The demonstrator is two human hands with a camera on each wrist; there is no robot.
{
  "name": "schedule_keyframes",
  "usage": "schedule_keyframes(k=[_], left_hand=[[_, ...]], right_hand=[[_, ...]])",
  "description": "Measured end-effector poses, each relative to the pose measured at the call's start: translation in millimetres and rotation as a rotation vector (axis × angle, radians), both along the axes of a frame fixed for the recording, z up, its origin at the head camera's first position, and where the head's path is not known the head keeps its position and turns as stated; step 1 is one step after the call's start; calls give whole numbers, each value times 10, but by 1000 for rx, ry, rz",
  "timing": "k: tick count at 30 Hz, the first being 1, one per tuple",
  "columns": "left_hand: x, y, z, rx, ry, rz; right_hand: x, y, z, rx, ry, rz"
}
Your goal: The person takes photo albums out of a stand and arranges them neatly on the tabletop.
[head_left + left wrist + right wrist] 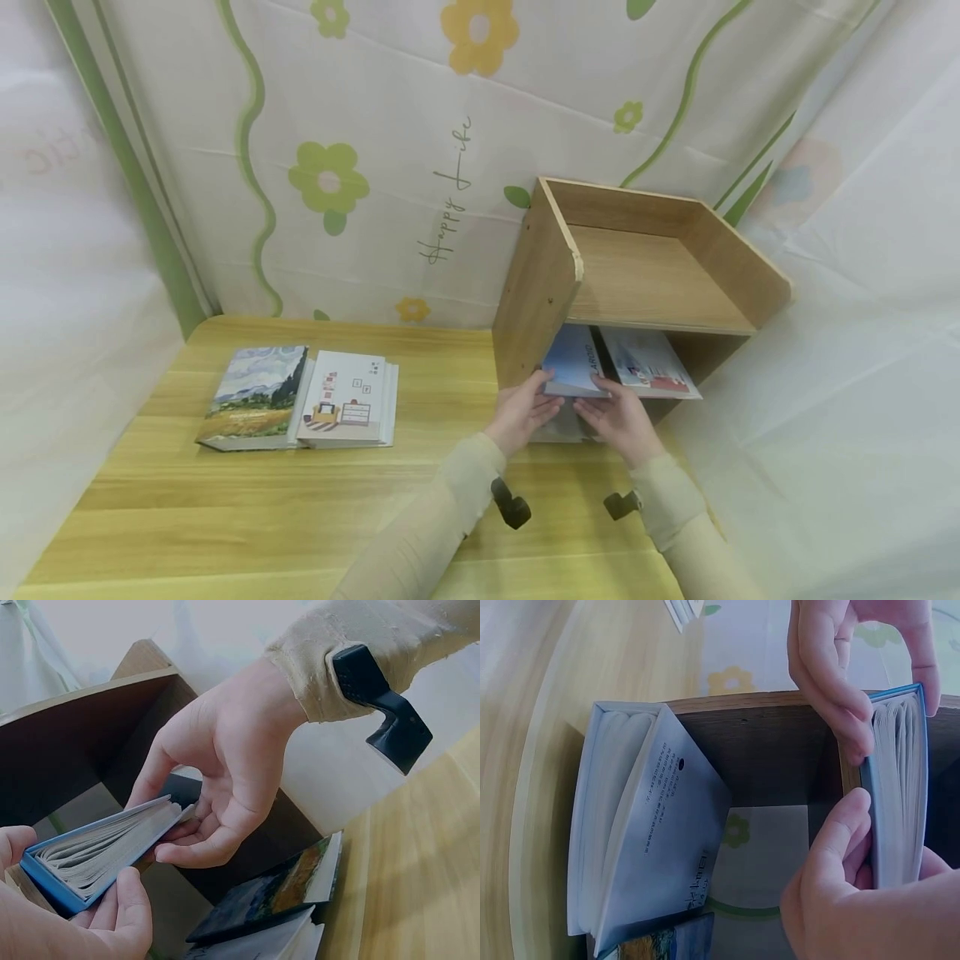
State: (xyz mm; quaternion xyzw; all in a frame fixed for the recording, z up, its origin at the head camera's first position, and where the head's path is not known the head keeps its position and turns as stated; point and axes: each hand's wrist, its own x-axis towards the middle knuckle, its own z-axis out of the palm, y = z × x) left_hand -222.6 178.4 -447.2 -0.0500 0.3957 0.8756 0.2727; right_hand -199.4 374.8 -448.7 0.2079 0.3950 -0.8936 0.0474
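Observation:
Both hands hold a thick blue photo album (572,362) (94,859) (897,791) at the mouth of the shelf's middle compartment. Letters ending in "LAROID" show on its cover. My left hand (522,411) (90,922) grips its left side, and my right hand (618,419) (832,892) grips the other, thumbs above and fingers beneath. The wrist views show its page edges between the hands. To its right in that compartment lies a pale album (648,362) with a red and blue picture. The far part of the blue album is hidden inside the shelf.
The wooden shelf (536,283) stands at the table's back right. Its lower compartment holds a grey-white book (660,825) and a painted-cover book (281,892). On the table (187,508), at left, lie a landscape-cover album (258,396) and a white one with drawn furniture (341,396).

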Motion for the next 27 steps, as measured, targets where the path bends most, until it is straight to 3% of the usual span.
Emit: schedule_keyframes(k=[9, 19, 27], left_hand=[[26, -14, -31, -14, 9, -13], [11, -75, 5, -30, 17, -49], [1, -87, -23, -58, 70, -77]], right_hand=[[6, 21, -20, 16, -1, 16], [37, 48, 27, 88, -4, 39], [43, 90, 63, 131, -25, 87]])
